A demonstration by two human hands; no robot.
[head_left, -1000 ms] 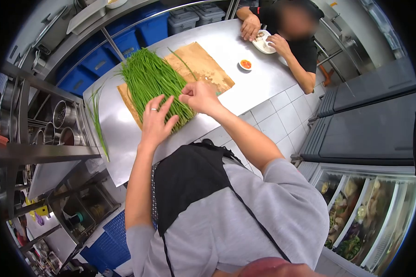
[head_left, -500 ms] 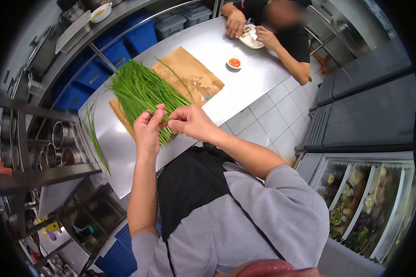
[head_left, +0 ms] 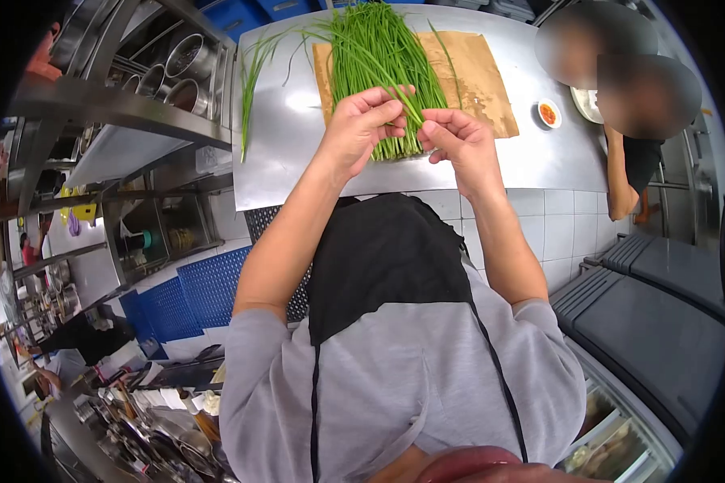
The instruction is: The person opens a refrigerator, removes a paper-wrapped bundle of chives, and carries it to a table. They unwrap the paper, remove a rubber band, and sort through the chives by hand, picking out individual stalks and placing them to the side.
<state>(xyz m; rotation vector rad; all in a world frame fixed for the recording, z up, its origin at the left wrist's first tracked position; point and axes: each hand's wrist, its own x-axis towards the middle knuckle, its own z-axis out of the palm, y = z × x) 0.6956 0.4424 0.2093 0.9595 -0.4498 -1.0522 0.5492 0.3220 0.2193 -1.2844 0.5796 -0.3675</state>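
A large bunch of long green chives [head_left: 383, 52] lies on a sheet of brown paper [head_left: 483, 76], its cut ends towards me. Just above those ends, my left hand [head_left: 366, 129] is closed in a pinch on a few chives. My right hand [head_left: 465, 149] pinches the lower end of the same stalks, thumb against fingers. From between my hands the held chives [head_left: 379, 68] slant up and left over the bunch. To the left, a few loose chives [head_left: 247, 97] lie on the steel table [head_left: 290, 161].
At the right of the table sits a small white dish of chopped red food [head_left: 548, 113]. Beyond it, a person in a dark top [head_left: 643, 165] sits by a white bowl [head_left: 586, 105]. A steel rack with pots [head_left: 187, 55] stands left; grey fridge-like units [head_left: 644, 314] stand right.
My view has turned, so the table now lies straight ahead. Held chives now show stretched between and above my hands. The seated person's head has leaned lower over the bowl.
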